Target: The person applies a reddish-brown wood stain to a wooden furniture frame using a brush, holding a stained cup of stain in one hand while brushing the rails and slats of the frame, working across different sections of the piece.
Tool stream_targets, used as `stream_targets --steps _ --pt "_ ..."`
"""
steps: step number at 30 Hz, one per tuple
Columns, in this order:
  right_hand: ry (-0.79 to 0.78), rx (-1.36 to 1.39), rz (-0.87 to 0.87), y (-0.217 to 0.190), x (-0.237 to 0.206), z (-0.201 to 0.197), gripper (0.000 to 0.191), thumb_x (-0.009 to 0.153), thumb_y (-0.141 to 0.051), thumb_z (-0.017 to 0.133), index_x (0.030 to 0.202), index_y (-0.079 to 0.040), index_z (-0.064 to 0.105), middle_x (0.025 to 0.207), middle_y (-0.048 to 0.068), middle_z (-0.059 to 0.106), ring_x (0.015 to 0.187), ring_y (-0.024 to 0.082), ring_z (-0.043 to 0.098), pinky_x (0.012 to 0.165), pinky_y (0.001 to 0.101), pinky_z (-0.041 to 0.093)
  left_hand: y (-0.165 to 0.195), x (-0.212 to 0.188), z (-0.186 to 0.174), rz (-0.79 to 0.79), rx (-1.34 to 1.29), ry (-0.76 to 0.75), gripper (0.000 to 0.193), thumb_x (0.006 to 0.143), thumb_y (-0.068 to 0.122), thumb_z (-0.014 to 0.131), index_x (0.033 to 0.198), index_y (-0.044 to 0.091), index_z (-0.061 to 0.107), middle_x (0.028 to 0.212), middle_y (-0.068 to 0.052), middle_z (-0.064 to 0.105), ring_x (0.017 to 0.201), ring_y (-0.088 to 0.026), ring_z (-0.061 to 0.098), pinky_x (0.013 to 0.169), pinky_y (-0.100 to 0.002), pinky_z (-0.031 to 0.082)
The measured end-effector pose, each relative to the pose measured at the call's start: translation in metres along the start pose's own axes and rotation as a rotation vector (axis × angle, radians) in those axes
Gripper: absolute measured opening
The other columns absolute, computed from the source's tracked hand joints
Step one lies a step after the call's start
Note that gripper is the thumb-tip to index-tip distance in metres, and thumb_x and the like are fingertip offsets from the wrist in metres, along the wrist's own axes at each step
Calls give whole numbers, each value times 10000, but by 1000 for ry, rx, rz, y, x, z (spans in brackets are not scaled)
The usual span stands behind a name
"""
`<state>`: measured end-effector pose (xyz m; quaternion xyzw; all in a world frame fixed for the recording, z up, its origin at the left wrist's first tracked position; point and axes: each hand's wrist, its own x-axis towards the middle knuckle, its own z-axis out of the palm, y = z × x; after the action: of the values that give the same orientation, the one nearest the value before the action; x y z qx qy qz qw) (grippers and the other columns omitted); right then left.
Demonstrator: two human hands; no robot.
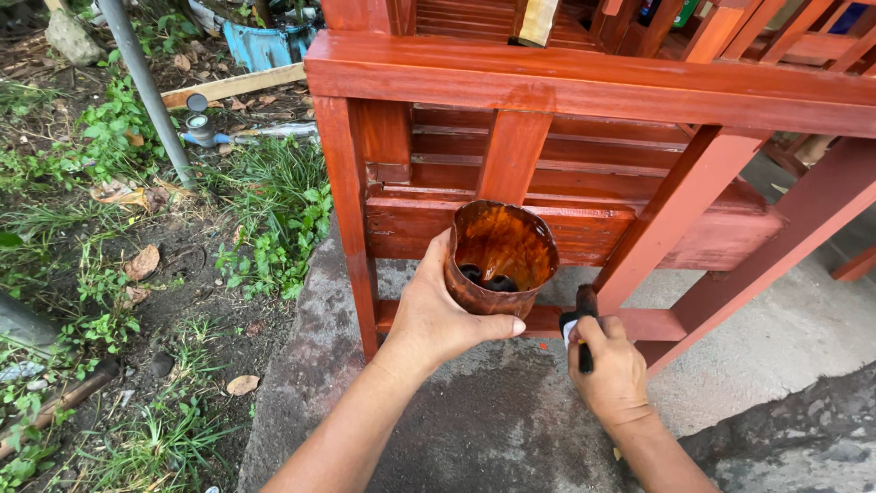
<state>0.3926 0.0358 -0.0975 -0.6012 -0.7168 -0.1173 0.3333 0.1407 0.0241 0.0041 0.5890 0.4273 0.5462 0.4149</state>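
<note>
Low down, the left hand point(438, 315) grips a stain-coated cup point(499, 258) before the red wooden chair frame point(584, 78); the right hand point(610, 370) is closed around a brush handle point(584, 319) near the lower rail point(639, 322).

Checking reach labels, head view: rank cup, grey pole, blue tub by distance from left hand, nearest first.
1. cup: held in the left hand, centre of frame.
2. grey pole: upper left, slanting over the weeds.
3. blue tub: top, behind the red rail.
</note>
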Motion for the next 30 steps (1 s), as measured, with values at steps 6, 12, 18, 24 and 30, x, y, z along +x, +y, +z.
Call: stream_targets --steps 6,12,18,24,30 --pt "337 227 -106 5 13 -27 158 849 -12 711 914 -94 594 954 127 626 868 357 655 753 450 541 1 0 -3 18 36 14 1157 461 154 971 1470 71 411 1341 -67 670 1254 -183 654 1095 -331 510" --pt "99 97 -82 10 -3 -7 165 786 -47 746 899 -92 634 925 154 631 780 391 656 674 468 528 2 -3 3 63 23 -1 1142 475 166 966 1477 62 426 1363 -74 664 1278 -187 640 1107 -334 501" --pt "54 203 -74 23 9 1 173 748 -23 720 859 -125 633 887 126 673 819 365 692 714 444 561 4 -4 -1 -1 40 -8 1185 452 171 967 1490 82 401 1366 -66 657 1276 -187 638 1108 -329 492" --pt "56 218 -7 36 33 0 155 779 -34 723 896 -111 656 929 137 712 849 349 714 732 431 566 2 -2 -1 4 33 -15 1188 459 176 966 1494 74 391 1369 -78 656 1278 -196 641 1113 -340 496" --pt "-137 139 85 30 30 22 140 770 -65 730 873 -154 698 939 146 710 835 387 701 750 456 560 -7 -4 -6 48 -18 -23 1163 474 173 963 1493 50 416 1369 -84 664 1283 -202 644 1118 -339 496"
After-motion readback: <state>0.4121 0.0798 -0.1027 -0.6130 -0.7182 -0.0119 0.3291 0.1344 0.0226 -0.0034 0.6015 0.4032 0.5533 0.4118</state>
